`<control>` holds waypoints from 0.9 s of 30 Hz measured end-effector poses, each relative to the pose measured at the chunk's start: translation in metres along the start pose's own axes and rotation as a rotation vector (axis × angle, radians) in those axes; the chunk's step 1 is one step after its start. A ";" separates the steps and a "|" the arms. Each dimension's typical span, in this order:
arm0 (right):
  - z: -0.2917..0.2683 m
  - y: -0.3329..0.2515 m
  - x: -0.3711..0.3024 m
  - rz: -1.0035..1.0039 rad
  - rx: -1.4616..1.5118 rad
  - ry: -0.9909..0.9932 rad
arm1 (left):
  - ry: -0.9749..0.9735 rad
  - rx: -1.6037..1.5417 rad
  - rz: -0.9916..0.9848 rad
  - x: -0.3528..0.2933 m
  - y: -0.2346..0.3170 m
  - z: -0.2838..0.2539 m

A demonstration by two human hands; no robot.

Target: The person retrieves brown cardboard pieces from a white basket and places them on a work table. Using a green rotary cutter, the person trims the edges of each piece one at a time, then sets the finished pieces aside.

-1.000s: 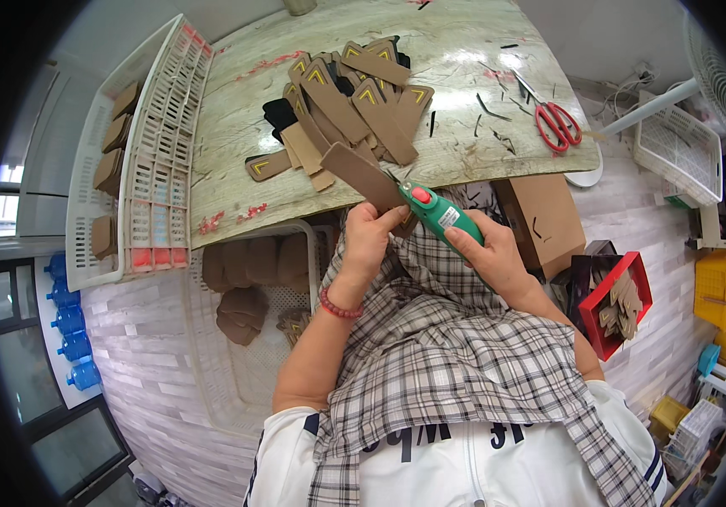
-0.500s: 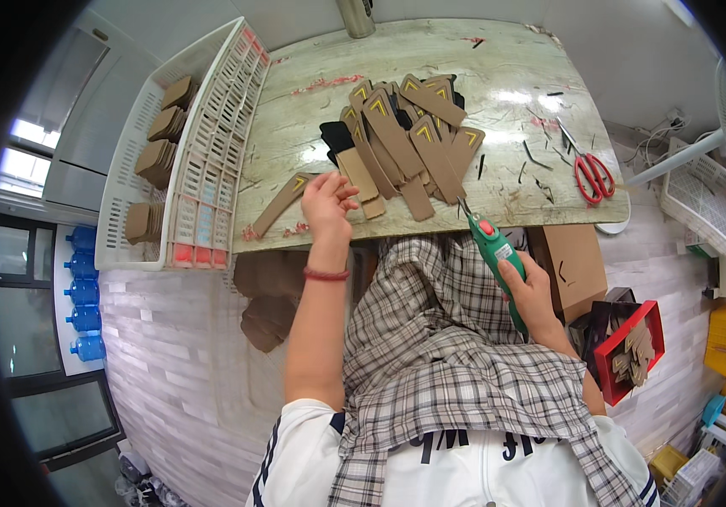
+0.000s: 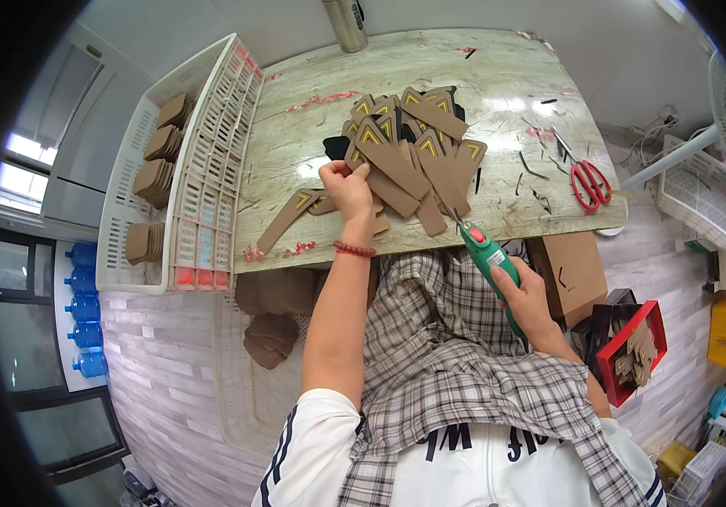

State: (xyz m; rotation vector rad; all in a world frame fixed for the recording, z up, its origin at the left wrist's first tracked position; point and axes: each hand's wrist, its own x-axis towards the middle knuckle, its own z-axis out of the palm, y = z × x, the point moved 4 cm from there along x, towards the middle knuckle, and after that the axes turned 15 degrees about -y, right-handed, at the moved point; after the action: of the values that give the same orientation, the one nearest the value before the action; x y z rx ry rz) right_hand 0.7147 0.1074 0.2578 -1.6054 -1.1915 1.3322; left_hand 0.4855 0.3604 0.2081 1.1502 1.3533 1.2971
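Observation:
My left hand (image 3: 350, 193), with a beaded bracelet at the wrist, is at the left edge of a pile of flat brown strips (image 3: 430, 173). Its thumb and fingers pinch the edge of one brown strip (image 3: 392, 159), which lies on top and bears a yellow chevron at its end. In my right hand (image 3: 532, 300) is a green handheld power tool (image 3: 488, 253) with a red button. The tool's thin tip points at the pile's near edge. A single brown strip (image 3: 285, 221) lies apart to the left. Black pieces (image 3: 336, 147) stick out behind the pile.
Red-handled scissors (image 3: 589, 184) and black scraps lie on the table (image 3: 295, 131) at right. A white crate (image 3: 215, 169) holding stacked brown pieces stands left. A steel flask (image 3: 346, 24) stands at the back. Right of my lap are a cardboard box (image 3: 572, 270) and a red box (image 3: 652, 325).
My left hand has moved right from above the table to the pile, its fingers closing. The top chevron strip has shifted slightly. The tool stays in my right hand, near the table's front edge.

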 end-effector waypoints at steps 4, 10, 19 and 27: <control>0.004 -0.015 0.002 -0.044 -0.036 -0.019 | -0.027 -0.386 0.065 -0.022 0.017 -0.023; 0.016 -0.036 0.005 -0.143 -0.049 -0.065 | -0.222 -0.563 0.106 -0.071 0.067 -0.038; 0.011 -0.051 -0.006 -0.141 -0.038 -0.015 | -0.319 -0.752 -0.017 -0.121 0.062 0.020; -0.001 -0.037 -0.008 -0.136 0.042 0.031 | -0.413 -0.774 -0.138 -0.133 0.054 0.047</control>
State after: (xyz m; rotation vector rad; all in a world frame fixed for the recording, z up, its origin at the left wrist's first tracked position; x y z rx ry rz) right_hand 0.7081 0.1117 0.2949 -1.4827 -1.2241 1.2336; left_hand 0.5543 0.2367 0.2613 0.7034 0.5263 1.2258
